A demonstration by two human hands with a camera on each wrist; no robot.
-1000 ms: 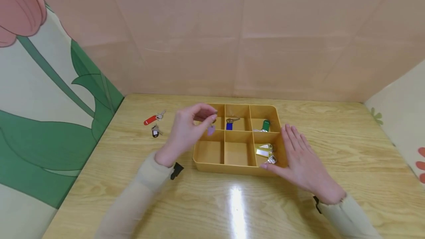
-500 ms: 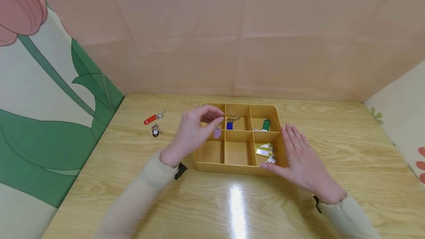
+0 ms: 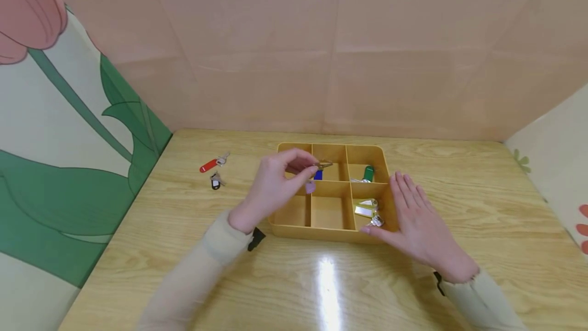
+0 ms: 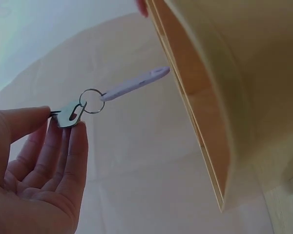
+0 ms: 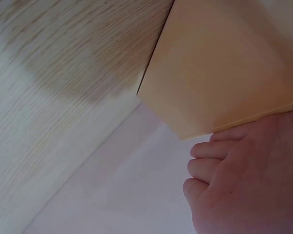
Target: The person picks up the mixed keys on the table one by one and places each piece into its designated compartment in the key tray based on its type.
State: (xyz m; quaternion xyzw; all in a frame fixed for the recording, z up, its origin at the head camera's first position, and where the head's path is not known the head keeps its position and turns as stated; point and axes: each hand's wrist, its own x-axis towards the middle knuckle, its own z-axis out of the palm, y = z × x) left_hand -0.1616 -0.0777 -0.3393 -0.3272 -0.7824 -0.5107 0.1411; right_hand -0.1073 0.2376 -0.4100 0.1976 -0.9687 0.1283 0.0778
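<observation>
My left hand (image 3: 280,180) pinches a silver key (image 4: 69,115) between thumb and fingertips. From the key's ring (image 4: 92,101) a purple key tag (image 4: 136,84) hangs over the left part of an orange six-compartment box (image 3: 317,234). My right hand (image 3: 415,221) lies with straight fingers against the box's right side, its thumb at the front rim. In the back middle compartment sits a key with a blue tag (image 3: 318,174), partly hidden by my left hand. A green tag (image 3: 369,173) with keys lies back right, and yellow tags (image 3: 364,211) with keys lie front right.
On the wooden table (image 3: 184,259), left of the box, lie a key with a red tag (image 3: 209,166) and keys with a black tag (image 3: 215,184). A pinkish wall covering (image 3: 257,65) rises behind the table, and a flower-patterned panel (image 3: 59,167) stands on the left.
My left hand has moved to the right over the box, carrying the key and its purple tag toward the middle divider. My right hand stays in place at the box.
</observation>
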